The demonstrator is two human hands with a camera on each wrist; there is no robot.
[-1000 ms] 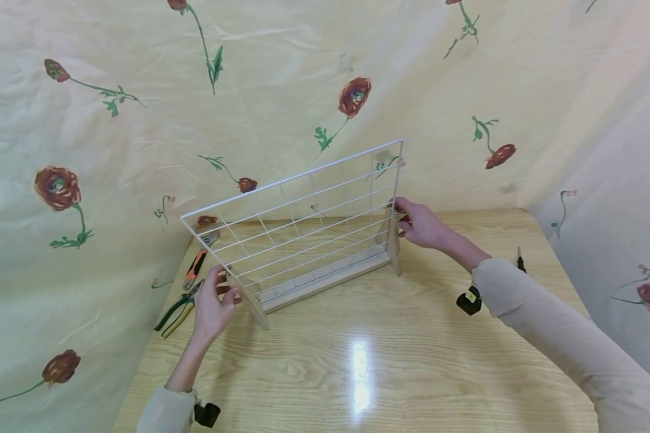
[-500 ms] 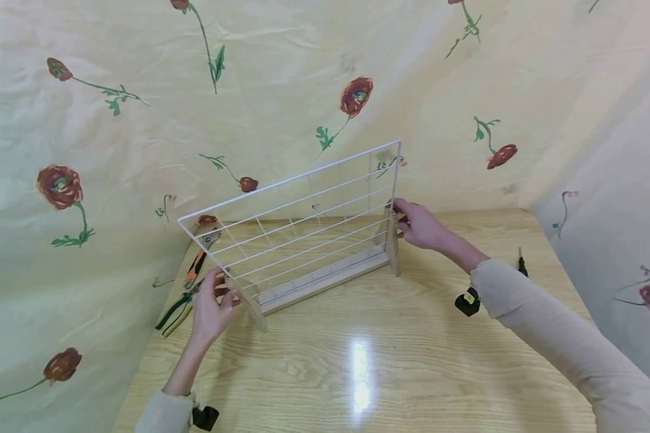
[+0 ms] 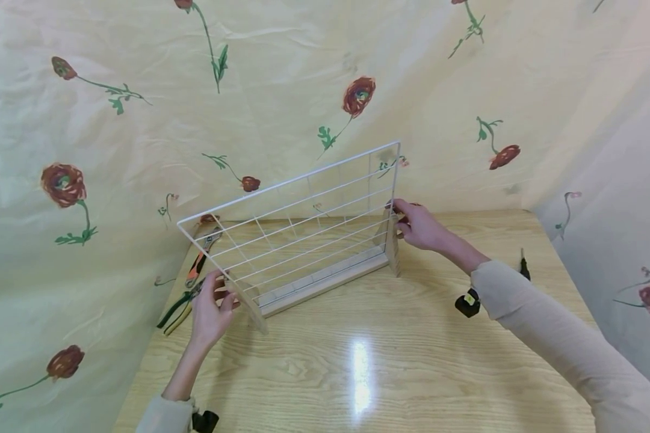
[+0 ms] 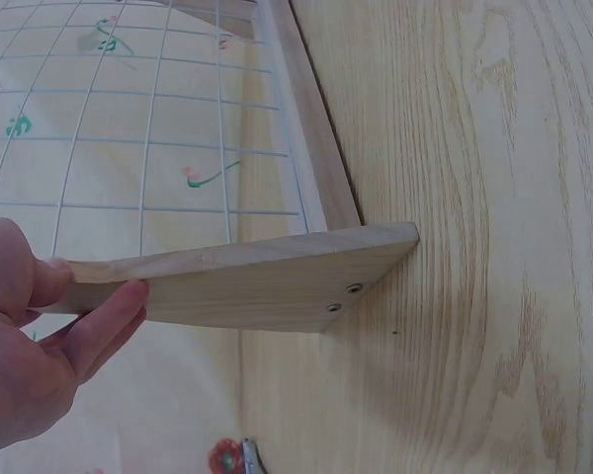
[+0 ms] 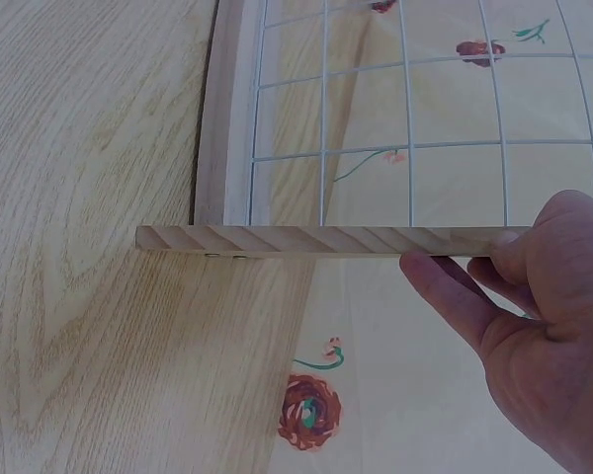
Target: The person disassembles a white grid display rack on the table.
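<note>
left hand: extended forward, pinching left wooden panel | right hand: angled inward, pinching right wooden panel

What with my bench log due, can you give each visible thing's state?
Left hand: pinching the left side panel
Right hand: pinching the right side panel
Left side panel: standing, two screws in it
Right side panel: standing
Wire grid: standing up between the panels
Wooden bar: spanning between the panels
Pliers: lying on the table, handles spread
Orange-handled tool: lying on the table
Screwdriver: lying on the table
</note>
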